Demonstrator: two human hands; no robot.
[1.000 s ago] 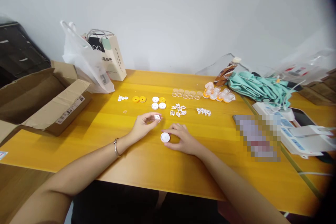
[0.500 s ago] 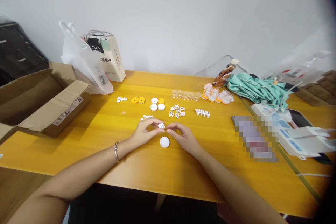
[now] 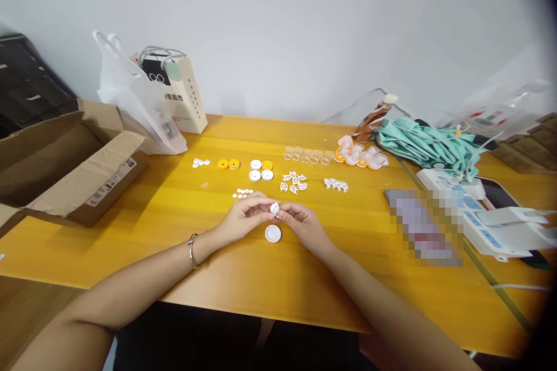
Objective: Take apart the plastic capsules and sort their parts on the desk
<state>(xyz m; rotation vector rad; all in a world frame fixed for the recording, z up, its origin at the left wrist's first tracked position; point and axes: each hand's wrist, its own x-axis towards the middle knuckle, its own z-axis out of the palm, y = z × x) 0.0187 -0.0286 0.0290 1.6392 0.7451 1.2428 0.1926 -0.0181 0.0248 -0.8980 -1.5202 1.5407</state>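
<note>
A small white openwork plastic piece point(image 3: 274, 208) is pinched between my two hands above the table. My left hand point(image 3: 246, 215) grips its left side with thumb and fingers. From the right, my right hand point(image 3: 303, 224) holds the same piece with its fingertips. Just below it a round white disc point(image 3: 273, 233) lies flat on the table. Small white dots point(image 3: 242, 192) lie behind my left hand. Beyond my hands are loose white openwork pieces point(image 3: 294, 181) and a row of similar ones point(image 3: 335, 184).
White and yellow round discs point(image 3: 255, 175), clear cups point(image 3: 306, 155) and capped clear pieces point(image 3: 368, 157) stand farther back. An open cardboard box point(image 3: 111, 185) is at left. A bottle point(image 3: 373, 120), a green folded umbrella point(image 3: 422, 142), a blurred phone-like object point(image 3: 422, 229) and a power strip point(image 3: 483, 226) are at right.
My right hand has moved left and closed on the white openwork piece, which my left hand held alone before. The piece has shifted slightly right and turned.
</note>
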